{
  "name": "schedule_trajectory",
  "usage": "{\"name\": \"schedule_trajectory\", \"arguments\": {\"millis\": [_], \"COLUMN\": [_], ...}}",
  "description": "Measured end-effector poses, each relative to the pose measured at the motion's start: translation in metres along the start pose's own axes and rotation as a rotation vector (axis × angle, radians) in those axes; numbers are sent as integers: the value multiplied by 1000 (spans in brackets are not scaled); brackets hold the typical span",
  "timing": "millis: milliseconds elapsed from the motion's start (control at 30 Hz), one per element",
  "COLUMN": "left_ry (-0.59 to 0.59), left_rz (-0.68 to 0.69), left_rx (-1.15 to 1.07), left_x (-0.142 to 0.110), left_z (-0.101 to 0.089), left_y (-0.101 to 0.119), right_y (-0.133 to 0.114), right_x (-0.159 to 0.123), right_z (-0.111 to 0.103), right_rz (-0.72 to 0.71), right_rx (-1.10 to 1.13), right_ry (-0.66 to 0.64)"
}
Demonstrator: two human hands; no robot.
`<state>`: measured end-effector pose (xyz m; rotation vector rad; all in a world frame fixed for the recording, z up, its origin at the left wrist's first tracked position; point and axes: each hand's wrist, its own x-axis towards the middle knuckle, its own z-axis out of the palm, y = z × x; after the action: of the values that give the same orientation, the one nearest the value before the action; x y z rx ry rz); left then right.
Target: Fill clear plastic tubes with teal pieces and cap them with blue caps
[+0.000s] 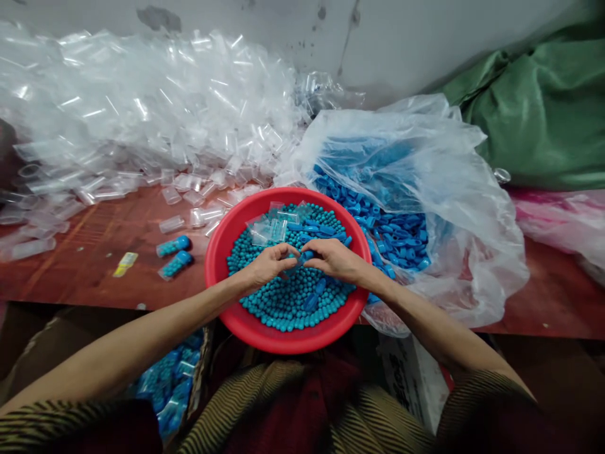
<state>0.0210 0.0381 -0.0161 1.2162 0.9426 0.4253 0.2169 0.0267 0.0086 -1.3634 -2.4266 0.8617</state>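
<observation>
A red basin [222,252] at the table's front edge holds a heap of small teal balls [283,302], a few clear tubes [265,228] and blue caps [312,301]. Both my hands meet over its middle. My left hand [269,263] has its fingers pinched around a small clear tube that I can barely make out. My right hand [333,258] is closed on a blue cap [305,256] held against the left hand's fingertips.
A big pile of clear plastic tubes [142,113] covers the table's back left. A clear bag of blue caps [397,214] lies right of the basin. Two filled capped tubes [174,255] lie left of it. A box of filled tubes [170,384] stands below. Green sacking [539,107] at right.
</observation>
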Motion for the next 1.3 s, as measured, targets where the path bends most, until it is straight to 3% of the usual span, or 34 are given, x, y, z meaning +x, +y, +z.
{"name": "schedule_trajectory", "arguments": {"millis": [100, 200, 400, 567, 1000, 1167, 1300], "left_ry": [-31, 5, 71, 64, 8, 18, 54], "left_rz": [-24, 14, 91, 41, 75, 88, 103], "left_rx": [-116, -97, 72, 72, -9, -19, -20], "left_x": [-4, -9, -14, -17, -21, -23, -23], "left_z": [2, 5, 14, 14, 15, 17, 20], "left_y": [1, 2, 2, 3, 2, 4, 3], "right_y": [12, 16, -2, -5, -10, -8, -14], "right_x": [1, -1, -4, -5, -9, -9, -13], "right_z": [6, 16, 22, 15, 17, 27, 27], "right_rz": [27, 46, 28, 10, 22, 115, 74], "right_rx": [420, 595, 395, 272, 366, 515, 430], "right_ry": [80, 109, 170, 102, 169, 239, 266]}}
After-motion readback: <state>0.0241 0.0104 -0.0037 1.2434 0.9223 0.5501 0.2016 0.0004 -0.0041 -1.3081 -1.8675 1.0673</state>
